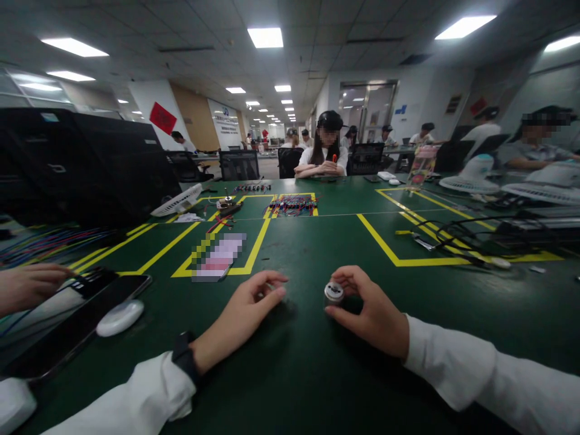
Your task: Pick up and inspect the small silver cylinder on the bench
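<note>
Head cam: right hand (374,311) is pinching a small silver metal cylinder (334,292), lower frame, a bit right of centre. Looks roughly upright, round end up, just left of that palm. Left hand (254,302) is farther off, left of it, loosely curled, thumb and fingertips parted, nothing visible in it. Wall sign (225,124), upper left: lettering's too blurry to read, sorry.

Wall sign (217,125): blue logo (225,111) over lettering (229,128) too small to read
Black computer case (40,160): small pale emblem (57,168), unreadable
Readable text: none
</note>
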`<action>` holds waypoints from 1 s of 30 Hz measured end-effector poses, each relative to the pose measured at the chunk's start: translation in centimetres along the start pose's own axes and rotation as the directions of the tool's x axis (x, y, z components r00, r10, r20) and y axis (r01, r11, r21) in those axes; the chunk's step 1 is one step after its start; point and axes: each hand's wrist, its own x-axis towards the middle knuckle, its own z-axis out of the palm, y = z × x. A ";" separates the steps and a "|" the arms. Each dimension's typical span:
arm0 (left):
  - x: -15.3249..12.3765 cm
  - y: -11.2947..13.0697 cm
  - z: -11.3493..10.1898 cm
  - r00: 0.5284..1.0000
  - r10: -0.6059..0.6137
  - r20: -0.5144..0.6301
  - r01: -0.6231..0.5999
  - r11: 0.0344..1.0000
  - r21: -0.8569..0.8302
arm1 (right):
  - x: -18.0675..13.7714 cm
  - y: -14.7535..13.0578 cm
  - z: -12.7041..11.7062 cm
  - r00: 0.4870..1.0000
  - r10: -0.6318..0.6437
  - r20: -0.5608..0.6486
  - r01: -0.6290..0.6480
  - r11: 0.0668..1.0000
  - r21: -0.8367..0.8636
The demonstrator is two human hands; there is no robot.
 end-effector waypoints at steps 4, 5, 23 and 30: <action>0.8 1.8 3.7 0.990 0.131 0.044 -0.129 0.991 -0.044 | 0.1 0.0 0.0 1.000 0.005 0.028 -0.006 1.000 0.027; 1.0 2.1 4.4 0.987 0.159 0.041 -0.156 0.986 -0.056 | 0.2 0.0 -0.1 0.999 0.010 0.042 -0.011 0.999 0.033; 3.3 3.4 3.1 0.958 0.240 -0.154 -0.246 0.969 -0.022 | 0.3 -0.1 -0.6 0.992 0.058 0.116 -0.063 0.997 0.040; 2.4 0.3 3.5 0.980 0.144 0.134 -0.194 0.830 0.524 | 0.3 0.3 -1.1 0.988 0.056 0.146 -0.060 0.998 0.022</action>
